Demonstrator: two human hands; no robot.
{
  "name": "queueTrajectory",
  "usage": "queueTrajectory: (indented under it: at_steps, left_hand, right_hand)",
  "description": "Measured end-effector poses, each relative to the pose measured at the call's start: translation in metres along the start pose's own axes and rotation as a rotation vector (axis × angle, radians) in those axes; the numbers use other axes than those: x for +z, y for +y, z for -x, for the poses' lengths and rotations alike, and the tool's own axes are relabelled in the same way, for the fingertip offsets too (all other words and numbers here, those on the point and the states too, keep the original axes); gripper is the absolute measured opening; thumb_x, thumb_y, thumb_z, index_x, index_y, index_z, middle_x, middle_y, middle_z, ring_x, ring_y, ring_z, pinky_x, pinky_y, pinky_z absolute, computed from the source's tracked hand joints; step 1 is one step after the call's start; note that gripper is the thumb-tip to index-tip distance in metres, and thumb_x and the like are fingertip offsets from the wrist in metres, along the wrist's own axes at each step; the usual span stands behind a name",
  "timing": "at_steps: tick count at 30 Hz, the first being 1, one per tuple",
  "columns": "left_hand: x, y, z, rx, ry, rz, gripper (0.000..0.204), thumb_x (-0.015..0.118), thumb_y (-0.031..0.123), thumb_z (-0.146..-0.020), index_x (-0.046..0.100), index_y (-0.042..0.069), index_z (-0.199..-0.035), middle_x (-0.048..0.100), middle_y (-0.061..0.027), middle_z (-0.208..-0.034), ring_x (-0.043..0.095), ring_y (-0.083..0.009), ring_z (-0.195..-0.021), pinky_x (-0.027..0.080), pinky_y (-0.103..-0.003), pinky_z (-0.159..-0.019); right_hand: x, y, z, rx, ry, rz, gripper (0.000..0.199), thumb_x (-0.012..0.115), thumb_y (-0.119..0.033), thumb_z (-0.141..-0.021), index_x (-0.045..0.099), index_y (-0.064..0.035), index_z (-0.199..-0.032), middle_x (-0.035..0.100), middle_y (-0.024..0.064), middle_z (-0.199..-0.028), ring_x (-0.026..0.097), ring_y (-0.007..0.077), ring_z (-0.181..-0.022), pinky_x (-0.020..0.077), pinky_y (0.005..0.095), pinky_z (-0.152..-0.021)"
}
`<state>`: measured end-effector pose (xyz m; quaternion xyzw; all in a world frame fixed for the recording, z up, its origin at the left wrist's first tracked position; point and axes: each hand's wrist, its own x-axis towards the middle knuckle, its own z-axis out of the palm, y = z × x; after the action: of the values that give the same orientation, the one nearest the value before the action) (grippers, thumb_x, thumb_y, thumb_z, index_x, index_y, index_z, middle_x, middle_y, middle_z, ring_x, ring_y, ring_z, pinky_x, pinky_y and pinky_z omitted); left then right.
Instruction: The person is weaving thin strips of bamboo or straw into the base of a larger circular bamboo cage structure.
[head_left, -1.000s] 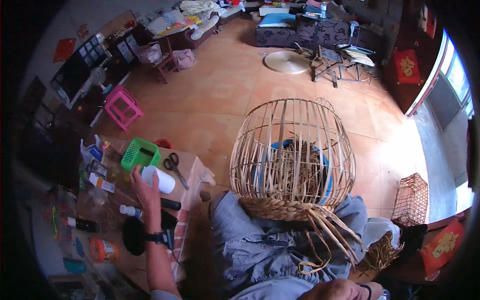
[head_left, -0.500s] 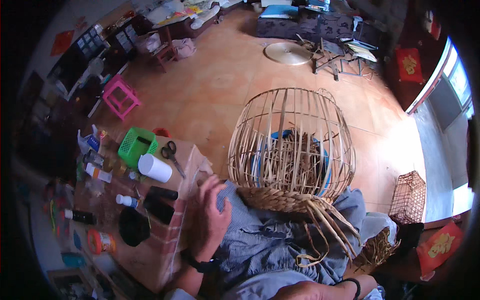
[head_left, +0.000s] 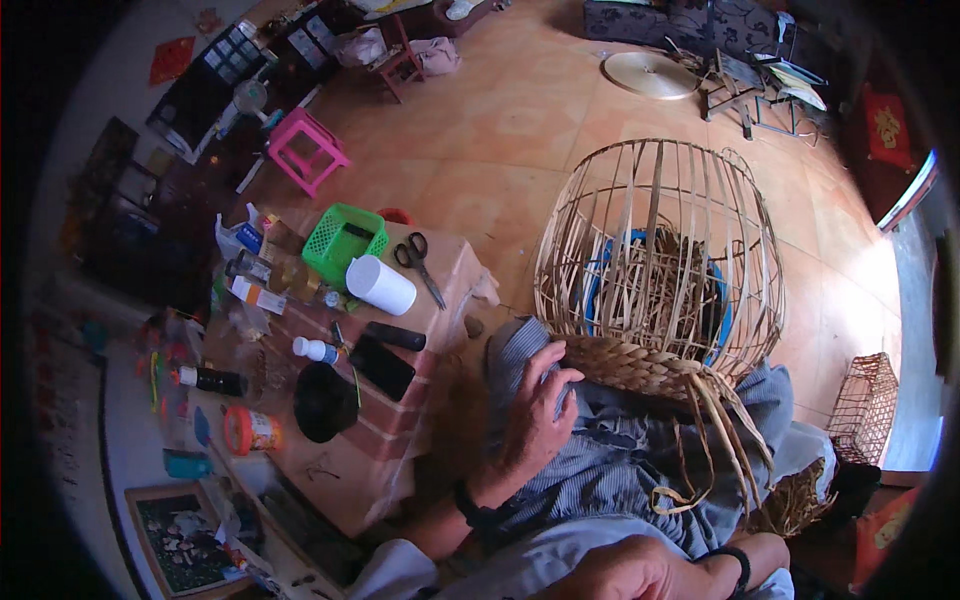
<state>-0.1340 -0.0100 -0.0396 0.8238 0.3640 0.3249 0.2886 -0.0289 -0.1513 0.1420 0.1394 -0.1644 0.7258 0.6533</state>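
Observation:
A half-woven basket (head_left: pixel 655 250) of thin upright strips lies across my lap. A thick braided band (head_left: pixel 625 365) runs along its near edge, and loose strands (head_left: pixel 725 430) trail from the band's right end. My left hand (head_left: pixel 540 415) is over my left knee, left of the braid, with its fingers apart and nothing in them. Low in the picture, my right hand (head_left: pixel 615 578) lies close to my body; its fingers are cut off by the lower edge. Behind the open ribs, a blue-rimmed container (head_left: pixel 722 315) of dry strips shows.
On the low table (head_left: pixel 345 490) to the left are scissors (head_left: pixel 420 268), a green plastic basket (head_left: pixel 345 240), a white cylinder (head_left: pixel 381 285), a black phone-like slab (head_left: pixel 382 366) and a dark bowl (head_left: pixel 325 402). A pink stool (head_left: pixel 305 150) stands beyond. A wire-like basket (head_left: pixel 863 410) is at right.
The view has turned left, so everything appears further right. My left hand has come from beside the knee onto it. The basket stays on my lap.

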Motion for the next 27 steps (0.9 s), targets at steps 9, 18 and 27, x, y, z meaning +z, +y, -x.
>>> queueTrajectory:
  at_steps: [9,18,27]
  left_hand:
    - [-0.012,0.024,-0.003,-0.022,0.001,0.126,0.031,0.072,-0.004,-0.088,0.068,0.005,-0.118,0.056,-0.0201,-0.149,0.058,-0.0362,-0.139,0.047,-0.045,-0.118]
    - [-0.031,0.018,0.005,-0.338,-0.345,1.226,0.038,0.069,0.024,-0.108,0.061,0.001,-0.137,0.058,-0.0122,-0.147,0.057,-0.026,-0.14,0.046,-0.046,-0.118]
    - [-0.027,0.0,0.05,-0.492,-0.467,0.793,0.054,0.077,0.017,-0.104,0.054,0.005,-0.151,0.067,-0.0073,-0.131,0.065,-0.014,-0.114,0.054,-0.03,-0.097]
  right_hand:
    - [-0.077,-0.037,0.035,0.202,-0.601,0.293,0.02,0.08,-0.015,-0.101,0.068,0.0,-0.104,0.069,0.0159,-0.114,0.066,0.0228,-0.106,0.0542,0.0365,-0.088]
    - [-0.035,-0.076,0.021,0.552,0.102,0.818,0.023,0.087,-0.005,-0.092,0.067,-0.0019,-0.101,0.073,0.0098,-0.112,0.071,0.0178,-0.108,0.0563,0.0339,-0.095]
    - [-0.127,-0.062,0.024,0.459,0.3,1.955,0.036,0.08,0.001,-0.09,0.058,-0.0037,-0.118,0.064,0.0221,-0.111,0.067,0.0444,-0.097,0.0586,0.0432,-0.081]
